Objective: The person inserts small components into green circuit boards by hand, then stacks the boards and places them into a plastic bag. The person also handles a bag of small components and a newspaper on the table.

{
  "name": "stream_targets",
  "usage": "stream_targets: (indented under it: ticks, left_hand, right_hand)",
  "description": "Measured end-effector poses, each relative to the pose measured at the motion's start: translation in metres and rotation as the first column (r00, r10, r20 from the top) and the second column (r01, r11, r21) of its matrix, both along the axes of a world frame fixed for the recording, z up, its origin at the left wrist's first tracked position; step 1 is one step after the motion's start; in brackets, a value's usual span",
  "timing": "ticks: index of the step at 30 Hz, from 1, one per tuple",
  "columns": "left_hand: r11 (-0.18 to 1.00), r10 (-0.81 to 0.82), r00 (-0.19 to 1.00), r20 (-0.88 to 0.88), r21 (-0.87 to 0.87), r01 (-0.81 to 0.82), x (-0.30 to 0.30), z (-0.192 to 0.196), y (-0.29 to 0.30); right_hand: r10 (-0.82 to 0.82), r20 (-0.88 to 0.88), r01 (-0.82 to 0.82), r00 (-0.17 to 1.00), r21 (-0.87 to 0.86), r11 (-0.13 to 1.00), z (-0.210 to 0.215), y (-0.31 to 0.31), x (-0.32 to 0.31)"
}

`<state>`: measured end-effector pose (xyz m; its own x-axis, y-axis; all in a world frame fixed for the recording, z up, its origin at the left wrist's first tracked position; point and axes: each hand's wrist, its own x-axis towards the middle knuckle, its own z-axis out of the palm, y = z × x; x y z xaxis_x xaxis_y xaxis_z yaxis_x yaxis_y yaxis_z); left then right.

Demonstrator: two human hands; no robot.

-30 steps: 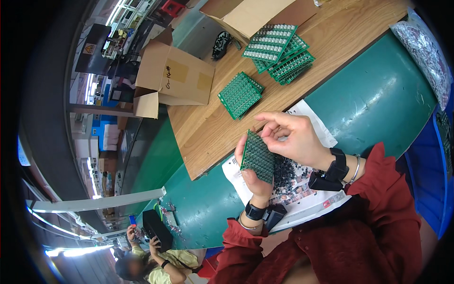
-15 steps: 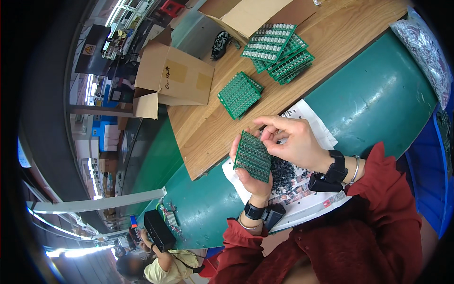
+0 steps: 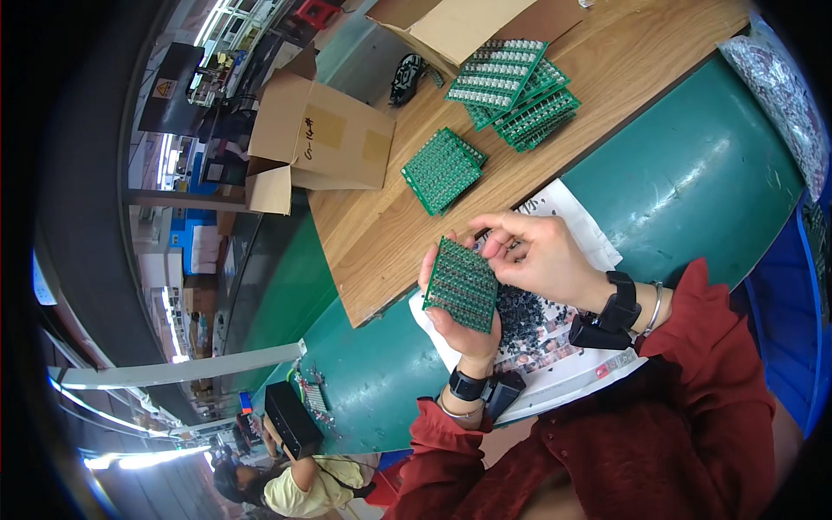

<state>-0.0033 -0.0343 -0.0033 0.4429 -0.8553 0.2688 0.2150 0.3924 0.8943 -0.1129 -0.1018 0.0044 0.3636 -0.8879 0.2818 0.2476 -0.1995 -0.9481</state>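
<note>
A green circuit board [image 3: 462, 286] with rows of small parts is gripped along its edges by my left hand [image 3: 468, 338], tilted with its face toward me. At the board's upper right edge is my right hand [image 3: 542, 256], thumb and fingers drawn together in a pinch; whatever lies between the fingertips is too small to make out. Below the hands, a heap of small black components [image 3: 518, 316] lies on a white printed sheet [image 3: 563, 368]. A small stack of green boards [image 3: 442, 171] sits on the wooden surface beyond my left hand.
More boards with white parts [image 3: 498, 74] are piled farther back on the wooden tabletop [image 3: 364, 260]. Cardboard boxes [image 3: 347, 139] stand behind. At far right are a bag of parts [image 3: 776, 104] and a blue bin [image 3: 780, 321]. Another person [image 3: 303, 490] works at lower left.
My right hand's fingers have shifted slightly at the board's edge. The left hand still holds the board almost unmoved. At lower left, the other person's head and arm have moved.
</note>
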Motion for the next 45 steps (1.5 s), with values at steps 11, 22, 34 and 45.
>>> stream_targets:
  ticks: [11,22,34,45]
  left_hand:
    - [0.999,0.045,0.998,-0.038,-0.007,-0.045,0.003,0.0,-0.001]
    - [0.997,0.079,0.995,-0.055,-0.003,-0.079,0.003,0.001,-0.002]
    - [0.996,0.092,0.994,-0.055,0.004,-0.092,0.003,0.0,-0.002]
    - [0.992,0.127,0.989,0.081,-0.034,-0.125,-0.001,-0.002,0.0]
  right_hand:
    - [0.03,-0.02,-0.031,0.999,-0.017,0.999,0.005,0.004,-0.001]
    - [0.003,-0.028,-0.004,1.0,-0.05,0.999,-0.003,0.008,0.003]
    - [0.194,-0.091,-0.181,0.977,0.135,0.974,-0.003,0.007,-0.001]
    - [0.008,-0.132,-0.02,0.991,-0.091,0.996,-0.006,0.014,0.006]
